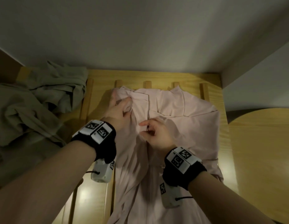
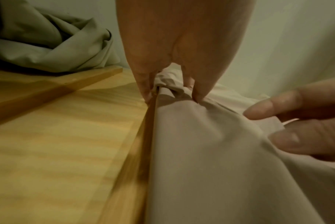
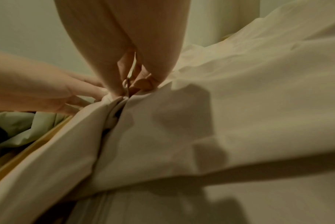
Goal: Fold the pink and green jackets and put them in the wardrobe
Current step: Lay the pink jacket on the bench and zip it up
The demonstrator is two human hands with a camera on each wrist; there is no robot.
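The pink jacket (image 1: 181, 130) lies spread front-up on a wooden slatted frame (image 1: 221, 101), its lower part hanging toward me. My left hand (image 1: 124, 105) grips a bunch of its fabric near the collar's left side; the left wrist view shows the left hand (image 2: 172, 89) pinching that bunch of the pink jacket (image 2: 201, 151). My right hand (image 1: 147, 128) pinches the small zipper pull (image 3: 126, 84) at the middle of the pink jacket (image 3: 230, 113), close beside the left hand (image 3: 48, 91). The green jacket (image 1: 35, 107) lies crumpled at the left.
A white wall (image 1: 140, 38) stands right behind the frame, and a wall corner juts in at the right. A rounded wooden panel (image 1: 262, 151) lies to the right of the frame. Bare slats (image 2: 57, 136) show between the two jackets.
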